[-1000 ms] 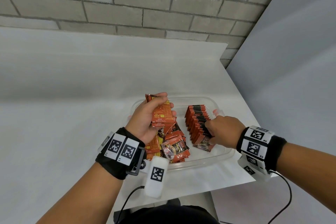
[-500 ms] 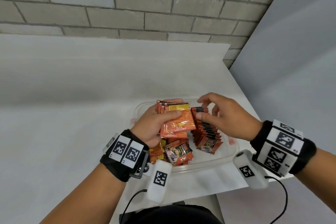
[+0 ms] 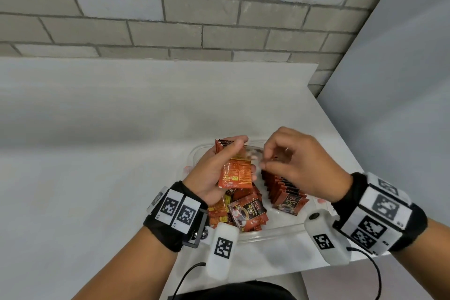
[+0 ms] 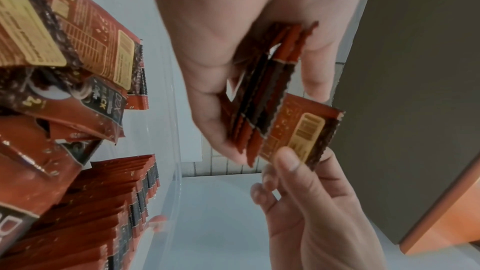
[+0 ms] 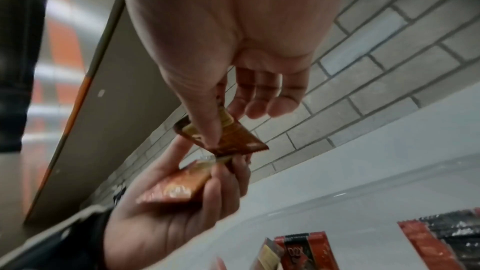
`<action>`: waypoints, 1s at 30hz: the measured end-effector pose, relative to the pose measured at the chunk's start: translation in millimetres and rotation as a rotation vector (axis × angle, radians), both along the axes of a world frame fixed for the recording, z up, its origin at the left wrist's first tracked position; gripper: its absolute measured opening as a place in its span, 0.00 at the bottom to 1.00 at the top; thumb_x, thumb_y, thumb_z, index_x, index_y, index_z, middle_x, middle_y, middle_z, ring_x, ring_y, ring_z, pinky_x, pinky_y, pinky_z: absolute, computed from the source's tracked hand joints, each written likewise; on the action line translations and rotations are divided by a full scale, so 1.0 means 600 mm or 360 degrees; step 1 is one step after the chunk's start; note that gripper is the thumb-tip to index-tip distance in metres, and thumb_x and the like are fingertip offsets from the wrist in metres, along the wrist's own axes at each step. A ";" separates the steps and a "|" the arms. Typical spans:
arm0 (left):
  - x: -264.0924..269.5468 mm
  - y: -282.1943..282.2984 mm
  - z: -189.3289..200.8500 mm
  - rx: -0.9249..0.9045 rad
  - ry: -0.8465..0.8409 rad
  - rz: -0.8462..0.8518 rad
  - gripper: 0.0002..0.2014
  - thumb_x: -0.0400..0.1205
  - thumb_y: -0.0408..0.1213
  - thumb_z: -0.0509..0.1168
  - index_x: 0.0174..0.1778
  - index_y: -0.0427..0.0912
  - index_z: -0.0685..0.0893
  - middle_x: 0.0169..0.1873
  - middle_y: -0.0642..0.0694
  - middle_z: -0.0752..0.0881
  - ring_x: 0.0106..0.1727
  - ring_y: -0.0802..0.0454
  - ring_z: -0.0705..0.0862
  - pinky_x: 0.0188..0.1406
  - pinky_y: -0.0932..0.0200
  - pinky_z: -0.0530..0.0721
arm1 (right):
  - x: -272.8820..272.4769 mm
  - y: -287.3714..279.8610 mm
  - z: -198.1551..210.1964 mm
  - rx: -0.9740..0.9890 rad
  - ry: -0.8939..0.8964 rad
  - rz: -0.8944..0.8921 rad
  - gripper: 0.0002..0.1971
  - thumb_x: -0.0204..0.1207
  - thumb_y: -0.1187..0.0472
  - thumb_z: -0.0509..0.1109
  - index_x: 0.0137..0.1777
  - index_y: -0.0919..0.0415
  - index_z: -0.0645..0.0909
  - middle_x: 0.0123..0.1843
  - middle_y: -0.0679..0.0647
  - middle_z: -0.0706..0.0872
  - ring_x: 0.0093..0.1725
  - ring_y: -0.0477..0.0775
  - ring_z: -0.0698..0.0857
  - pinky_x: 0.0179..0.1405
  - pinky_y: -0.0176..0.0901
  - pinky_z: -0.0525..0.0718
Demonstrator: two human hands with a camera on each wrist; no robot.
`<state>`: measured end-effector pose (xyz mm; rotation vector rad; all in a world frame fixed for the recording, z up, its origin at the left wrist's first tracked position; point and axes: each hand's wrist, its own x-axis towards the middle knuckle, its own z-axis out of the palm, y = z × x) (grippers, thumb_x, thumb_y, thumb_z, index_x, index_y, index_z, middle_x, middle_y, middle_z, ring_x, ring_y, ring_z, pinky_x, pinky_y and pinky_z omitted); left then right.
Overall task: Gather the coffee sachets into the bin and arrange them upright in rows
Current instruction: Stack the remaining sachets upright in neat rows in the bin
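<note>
Several orange-red foil coffee sachets [image 3: 235, 173] are fanned in a small stack in the left hand [image 3: 216, 173], fingers and thumb curled round them, held above the clear plastic bin [image 3: 275, 231]. Just beside it, the right hand [image 3: 299, 168] pinches a single sachet [image 4: 302, 130] between thumb and forefinger at the stack's edge, the other fingers loosely spread; it looks like one packet being peeled off the bundle. Holding the stack in one hand probably lets the other feed packets singly into place.

Below the right hand, a row of sachets [image 3: 283, 189] stands on edge, packed face to face in the bin. Below the left hand, a loose heap of sachets [image 3: 243, 209] lies flat and jumbled in the same bin, not yet sorted. So the gathering seems done and the arranging is partway along.

The bin sits on a plain white tabletop [image 3: 97, 153] that reaches well beyond both hands. Past it rises a grey brick wall [image 3: 194, 7], and a smooth pale panel [image 3: 401, 105] closes the right side.
</note>
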<state>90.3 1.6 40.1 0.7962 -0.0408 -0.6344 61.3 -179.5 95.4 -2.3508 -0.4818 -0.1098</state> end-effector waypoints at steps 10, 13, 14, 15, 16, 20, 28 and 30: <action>0.002 0.003 0.002 0.0049 -0.0131 0.0019 0.25 0.67 0.21 0.67 0.61 0.40 0.82 0.51 0.34 0.88 0.46 0.41 0.89 0.40 0.50 0.88 | 0.009 -0.011 0.004 -0.0068 -0.0037 -0.0135 0.15 0.74 0.52 0.73 0.62 0.45 0.82 0.51 0.44 0.78 0.42 0.42 0.77 0.42 0.24 0.73; 0.000 -0.001 0.001 0.0057 -0.0150 -0.0019 0.25 0.67 0.21 0.67 0.60 0.41 0.82 0.51 0.35 0.88 0.47 0.40 0.89 0.42 0.49 0.88 | 0.016 -0.008 0.011 -0.0213 0.0097 -0.0143 0.21 0.77 0.55 0.71 0.70 0.46 0.77 0.55 0.43 0.81 0.45 0.42 0.80 0.44 0.21 0.73; 0.000 -0.003 0.001 0.0062 -0.0162 -0.0032 0.25 0.67 0.21 0.67 0.60 0.41 0.82 0.50 0.35 0.88 0.47 0.40 0.89 0.42 0.49 0.88 | 0.017 -0.006 0.013 -0.0224 0.0160 -0.0129 0.21 0.77 0.56 0.71 0.70 0.46 0.76 0.53 0.42 0.82 0.45 0.42 0.81 0.44 0.22 0.73; -0.001 -0.004 0.001 0.0065 -0.0171 -0.0046 0.24 0.68 0.21 0.67 0.60 0.41 0.82 0.50 0.34 0.88 0.47 0.40 0.89 0.42 0.48 0.88 | 0.017 -0.006 0.016 -0.0203 0.0226 -0.0115 0.21 0.77 0.57 0.72 0.69 0.46 0.76 0.51 0.42 0.84 0.43 0.42 0.82 0.44 0.23 0.74; -0.001 -0.004 0.002 0.0064 -0.0175 -0.0057 0.23 0.69 0.21 0.69 0.60 0.40 0.82 0.50 0.34 0.88 0.47 0.40 0.89 0.43 0.47 0.88 | 0.017 -0.009 0.020 -0.0164 0.0293 -0.0099 0.20 0.76 0.58 0.72 0.67 0.44 0.77 0.47 0.43 0.85 0.42 0.43 0.82 0.43 0.24 0.76; 0.003 0.001 -0.001 0.0123 -0.0143 0.0033 0.20 0.73 0.28 0.72 0.60 0.40 0.82 0.46 0.36 0.88 0.43 0.41 0.88 0.45 0.47 0.87 | 0.014 -0.049 0.035 -0.0215 0.0540 -0.0013 0.08 0.75 0.60 0.73 0.48 0.45 0.82 0.40 0.47 0.86 0.38 0.44 0.80 0.43 0.40 0.79; 0.011 0.001 -0.005 0.0207 -0.0129 0.0105 0.22 0.68 0.33 0.72 0.60 0.43 0.83 0.42 0.40 0.86 0.38 0.43 0.88 0.41 0.51 0.86 | -0.001 -0.082 -0.036 -0.1244 0.0890 -0.0051 0.15 0.73 0.60 0.71 0.33 0.45 0.70 0.43 0.49 0.83 0.35 0.39 0.78 0.38 0.37 0.78; 0.013 -0.001 -0.007 0.0213 -0.0131 0.0091 0.22 0.68 0.33 0.71 0.60 0.43 0.83 0.42 0.40 0.87 0.37 0.44 0.88 0.40 0.51 0.87 | 0.001 -0.079 -0.051 -0.1392 0.0879 -0.0057 0.14 0.72 0.59 0.70 0.32 0.48 0.68 0.41 0.50 0.82 0.35 0.41 0.74 0.38 0.42 0.77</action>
